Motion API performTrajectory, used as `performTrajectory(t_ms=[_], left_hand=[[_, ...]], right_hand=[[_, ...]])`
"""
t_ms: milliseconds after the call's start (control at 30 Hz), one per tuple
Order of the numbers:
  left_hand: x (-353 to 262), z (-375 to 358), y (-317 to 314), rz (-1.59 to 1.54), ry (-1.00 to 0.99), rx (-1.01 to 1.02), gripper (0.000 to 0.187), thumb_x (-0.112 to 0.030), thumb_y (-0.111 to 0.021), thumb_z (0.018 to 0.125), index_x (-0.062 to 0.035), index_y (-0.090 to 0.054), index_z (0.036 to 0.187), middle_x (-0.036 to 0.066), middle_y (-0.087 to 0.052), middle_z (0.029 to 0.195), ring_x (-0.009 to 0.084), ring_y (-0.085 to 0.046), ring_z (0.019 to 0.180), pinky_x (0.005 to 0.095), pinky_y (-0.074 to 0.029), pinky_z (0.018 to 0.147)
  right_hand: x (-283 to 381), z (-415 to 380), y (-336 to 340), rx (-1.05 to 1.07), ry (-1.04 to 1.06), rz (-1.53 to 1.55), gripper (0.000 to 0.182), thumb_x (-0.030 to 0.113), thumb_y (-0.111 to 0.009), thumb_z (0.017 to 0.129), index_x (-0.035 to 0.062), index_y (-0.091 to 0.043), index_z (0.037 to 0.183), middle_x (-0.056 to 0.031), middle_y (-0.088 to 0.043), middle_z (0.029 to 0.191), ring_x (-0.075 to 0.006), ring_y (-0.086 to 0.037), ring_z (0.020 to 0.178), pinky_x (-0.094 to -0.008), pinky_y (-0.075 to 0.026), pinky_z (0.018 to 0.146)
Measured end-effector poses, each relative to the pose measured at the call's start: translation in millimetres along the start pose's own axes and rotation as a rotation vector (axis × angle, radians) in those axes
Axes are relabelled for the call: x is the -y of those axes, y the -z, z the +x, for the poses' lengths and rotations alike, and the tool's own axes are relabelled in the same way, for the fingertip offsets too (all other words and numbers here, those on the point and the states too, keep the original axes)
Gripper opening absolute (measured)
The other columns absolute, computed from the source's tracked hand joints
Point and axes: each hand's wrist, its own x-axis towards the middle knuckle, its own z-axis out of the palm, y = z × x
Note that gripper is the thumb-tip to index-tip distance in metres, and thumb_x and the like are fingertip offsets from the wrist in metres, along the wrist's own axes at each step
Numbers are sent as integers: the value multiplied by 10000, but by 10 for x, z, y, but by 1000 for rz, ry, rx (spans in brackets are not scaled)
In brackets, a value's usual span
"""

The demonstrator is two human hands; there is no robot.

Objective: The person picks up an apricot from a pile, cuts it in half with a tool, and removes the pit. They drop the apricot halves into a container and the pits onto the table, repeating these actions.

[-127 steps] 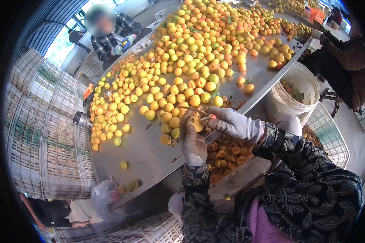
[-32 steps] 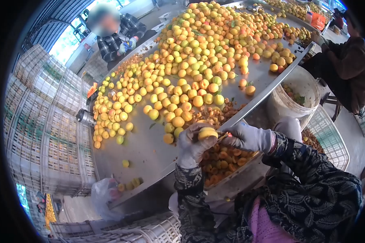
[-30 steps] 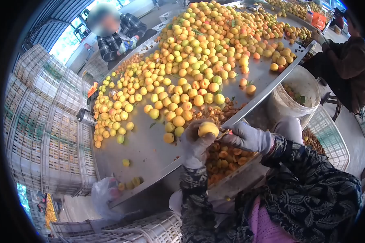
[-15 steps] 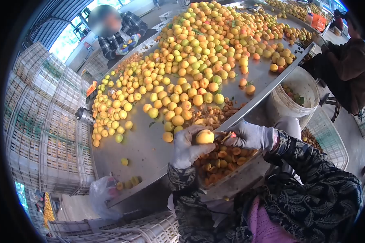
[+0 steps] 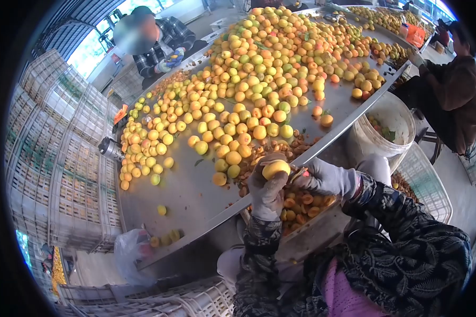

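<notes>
With the left hand [image 5: 265, 190] gripping the apricot [image 5: 275, 169] firmly, the right hand [image 5: 322, 178], pinching a small knife [image 5: 297, 174], should cut steadily along the seam.

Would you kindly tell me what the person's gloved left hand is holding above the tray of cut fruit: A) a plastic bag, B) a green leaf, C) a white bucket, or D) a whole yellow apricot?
D: the left hand grips a round yellow apricot at its fingertips, while the right hand meets it from the side, above the tray of cut fruit.
</notes>
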Motion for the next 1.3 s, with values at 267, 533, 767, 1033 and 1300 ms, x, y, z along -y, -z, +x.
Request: performTrajectory(t_ms=[267,533,767,1033,1300], left_hand=[[-227,41,162,530,226,208,277,-31,-790,723,-12,-672,973,7,-661,918,76,-604,835,237,-502,761],[121,89,59,744,-2,-19,369,-149,-755,838,35,-593,1113,74,-645,1046,118,-609,892,270,-504,801],[106,6,-48,1174,-349,71,511,-282,-612,938,-6,-465,1341,233,-573,1216,373,-608,1060,409,-495,886],[366,-50,-172,1158,-446,-177,409,-311,-464,1011,35,-532,1219,266,-639,978,427,-650,891,450,-509,748],[521,35,59,1157,-489,-307,423,-347,-405,1021,30,-584,952,132,-605,780,237,-575,706,345,-465,667]], right_hand=[[150,96,183,230,11,-39,249,229,-557,976,-5,-641,973,2,-615,757,-70,-538,728,-277,-459,640],[139,325,-169,-475,17,398,425,354,-589,967,-8,-572,1189,-4,-608,1011,-67,-542,908,-235,-464,803],[129,404,-123,-574,-55,422,380,336,-604,953,16,-605,1159,41,-604,949,-31,-517,811,-211,-443,670],[300,449,-434,-827,19,199,266,223,-664,873,-23,-578,817,-82,-537,692,-120,-484,668,-311,-426,601],[405,522,-381,-693,119,-264,227,171,-663,807,19,-530,703,-125,-517,675,-288,-549,639,-387,-439,586]])
